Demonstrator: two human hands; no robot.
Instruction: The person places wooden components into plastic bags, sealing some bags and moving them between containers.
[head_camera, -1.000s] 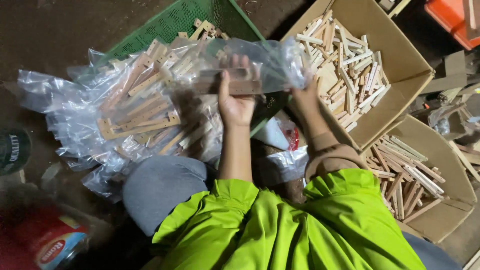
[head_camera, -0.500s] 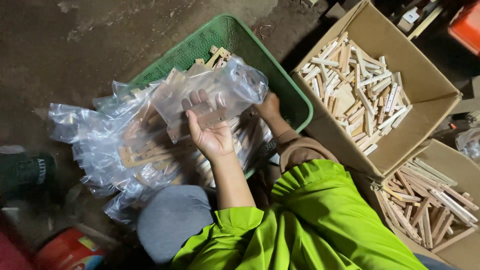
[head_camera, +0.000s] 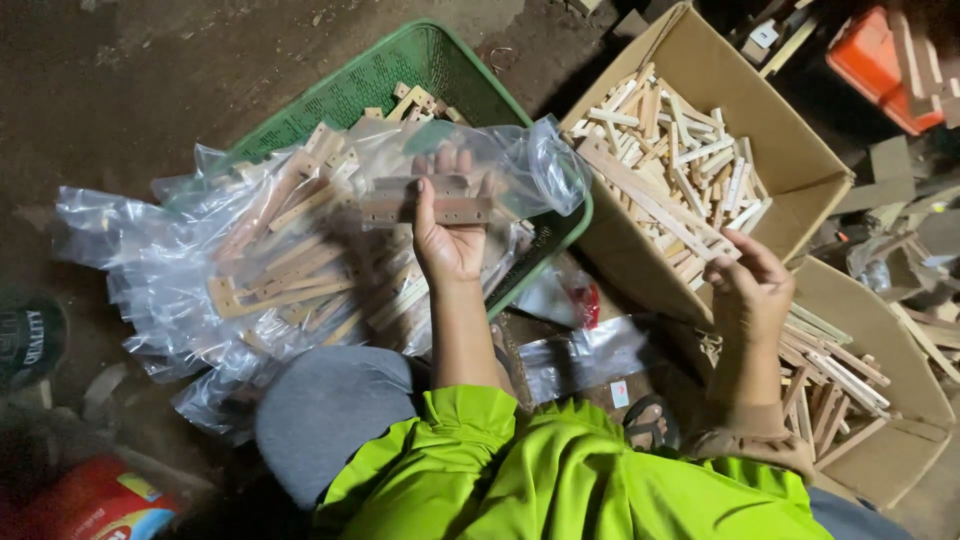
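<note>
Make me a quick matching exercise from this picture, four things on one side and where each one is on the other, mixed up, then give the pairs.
Things
1. left hand
2. right hand
3. green basket
4. orange crate

Places
A. top right corner
B. at the edge of the cardboard box of wooden sticks
C. under the heap of clear bags
D. gripping flat wooden pieces through a clear bag

Pairs: 1-D, 2-B, 3-C, 4-A
</note>
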